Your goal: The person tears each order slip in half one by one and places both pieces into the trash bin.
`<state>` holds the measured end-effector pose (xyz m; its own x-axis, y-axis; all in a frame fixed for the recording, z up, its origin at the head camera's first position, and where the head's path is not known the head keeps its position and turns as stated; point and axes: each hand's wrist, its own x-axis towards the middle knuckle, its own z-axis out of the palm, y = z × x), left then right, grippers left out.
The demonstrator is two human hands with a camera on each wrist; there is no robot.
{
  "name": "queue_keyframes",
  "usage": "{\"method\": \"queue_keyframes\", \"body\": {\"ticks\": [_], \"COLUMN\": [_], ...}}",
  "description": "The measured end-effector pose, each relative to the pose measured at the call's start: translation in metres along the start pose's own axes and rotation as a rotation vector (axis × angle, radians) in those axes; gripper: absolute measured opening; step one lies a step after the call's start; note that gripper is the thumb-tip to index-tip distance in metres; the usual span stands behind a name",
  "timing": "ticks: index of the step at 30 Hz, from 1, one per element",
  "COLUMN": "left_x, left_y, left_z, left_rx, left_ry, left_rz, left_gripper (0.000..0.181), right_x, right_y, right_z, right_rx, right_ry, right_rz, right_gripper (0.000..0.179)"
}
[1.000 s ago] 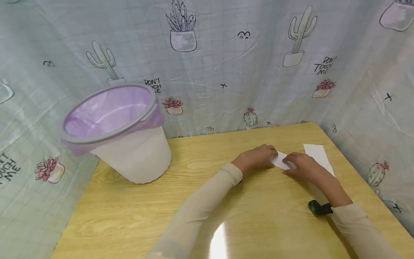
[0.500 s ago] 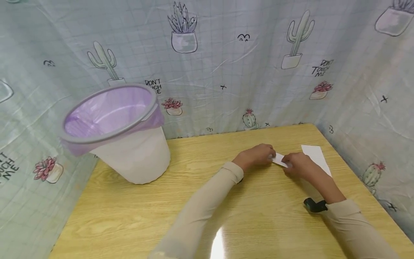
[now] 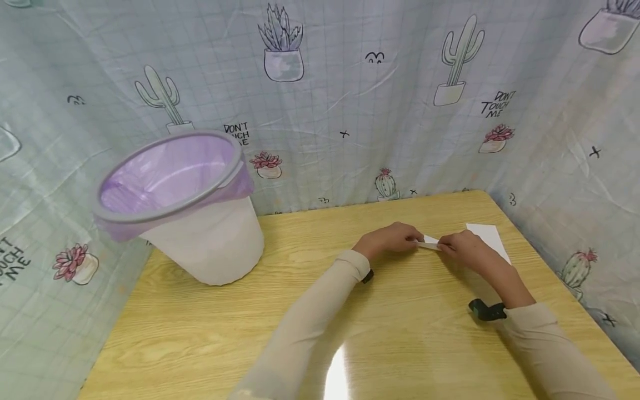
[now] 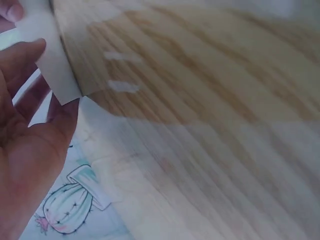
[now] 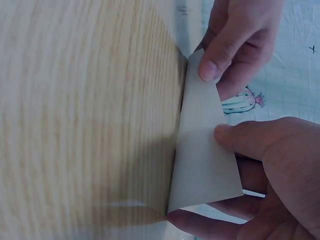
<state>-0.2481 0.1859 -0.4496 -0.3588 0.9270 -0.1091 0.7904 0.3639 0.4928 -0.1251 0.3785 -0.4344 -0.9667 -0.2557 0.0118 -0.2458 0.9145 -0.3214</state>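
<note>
A white piece of paper [image 3: 429, 245] spans the gap between both hands at the far right of the table. My left hand [image 3: 392, 239] pinches its left end, and my right hand [image 3: 467, 250] grips the other. In the right wrist view the paper [image 5: 200, 155] shows a tapered face, its long lower edge right at the wood. There the right thumb presses the near face with fingers behind, and the left hand [image 5: 245, 42] has its thumb on the narrow end. The left wrist view shows the left thumb on the paper [image 4: 59, 75], fingers behind it.
Behind the right hand a second white sheet [image 3: 492, 239] lies flat, partly covered. A bin [image 3: 210, 239] with a purple liner [image 3: 190, 166] stands at the table's left. A cactus-print curtain [image 3: 320, 111] closes off the back and sides of the wooden table [image 3: 200, 344].
The paper between the hands has gone from a broader white patch to a narrow band as the fingers closed on its ends. The left hand has shifted slightly left.
</note>
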Motion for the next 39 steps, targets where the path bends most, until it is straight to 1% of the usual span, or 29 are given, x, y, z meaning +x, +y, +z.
{"method": "queue_keyframes", "body": {"ticks": [1, 4, 6, 9, 11, 13, 17, 19, 21, 24, 26, 28, 29, 32, 35, 37, 39], "left_x": [-0.001, -0.003, -0.004, -0.006, -0.007, -0.01, -0.019, -0.022, -0.027, -0.032, -0.036, -0.039, -0.04, -0.043, -0.046, -0.048, -0.049], "left_y": [-0.002, -0.008, -0.012, -0.014, -0.012, -0.01, -0.009, -0.009, -0.008, -0.007, -0.006, -0.003, -0.002, 0.003, 0.008, 0.012, 0.016], "left_z": [0.0, -0.002, -0.003, -0.005, -0.006, -0.007, -0.014, -0.016, -0.017, -0.015, -0.013, -0.012, -0.011, -0.008, -0.006, -0.004, -0.003], "left_rx": [-0.023, -0.109, -0.16, -0.205, -0.216, -0.244, -0.367, -0.441, -0.526, -0.657, -0.721, -0.757, -0.771, -0.764, -0.755, -0.743, -0.74], "left_ry": [0.001, 0.029, 0.043, 0.053, 0.059, 0.076, 0.151, 0.198, 0.236, 0.253, 0.261, 0.277, 0.292, 0.361, 0.429, 0.469, 0.501], "left_rz": [-0.011, -0.068, -0.093, -0.105, -0.076, -0.031, 0.078, 0.101, 0.107, 0.108, 0.104, 0.098, 0.094, 0.07, 0.032, 0.009, -0.012], "left_gripper": [0.022, 0.025, 0.026, 0.026, 0.024, 0.022, 0.02, 0.02, 0.02, 0.02, 0.019, 0.018, 0.018, 0.017, 0.017, 0.017, 0.018], "right_x": [0.0, 0.0, 0.0, 0.001, -0.001, -0.003, -0.011, -0.014, -0.016, -0.018, -0.019, -0.019, -0.019, -0.017, -0.015, -0.014, -0.014], "right_y": [0.0, 0.001, 0.001, -0.001, -0.003, -0.005, -0.009, -0.013, -0.017, -0.022, -0.026, -0.028, -0.03, -0.031, -0.032, -0.032, -0.033], "right_z": [0.001, 0.002, 0.003, 0.004, 0.003, 0.0, -0.01, -0.015, -0.02, -0.024, -0.024, -0.023, -0.021, -0.014, -0.004, 0.002, 0.005], "right_rx": [-0.003, -0.015, -0.025, -0.028, -0.029, -0.02, 0.018, 0.043, 0.066, 0.11, 0.14, 0.164, 0.171, 0.183, 0.218, 0.25, 0.288], "right_ry": [0.005, 0.034, 0.047, 0.045, 0.039, 0.049, 0.109, 0.136, 0.148, 0.147, 0.154, 0.194, 0.229, 0.373, 0.507, 0.565, 0.601], "right_rz": [0.0, -0.006, -0.02, -0.034, -0.045, -0.059, -0.111, -0.136, -0.152, -0.163, -0.157, -0.15, -0.145, -0.114, -0.07, -0.043, -0.026], "right_gripper": [0.019, 0.02, 0.02, 0.02, 0.021, 0.021, 0.02, 0.018, 0.016, 0.014, 0.014, 0.014, 0.014, 0.01, 0.009, 0.01, 0.012]}}
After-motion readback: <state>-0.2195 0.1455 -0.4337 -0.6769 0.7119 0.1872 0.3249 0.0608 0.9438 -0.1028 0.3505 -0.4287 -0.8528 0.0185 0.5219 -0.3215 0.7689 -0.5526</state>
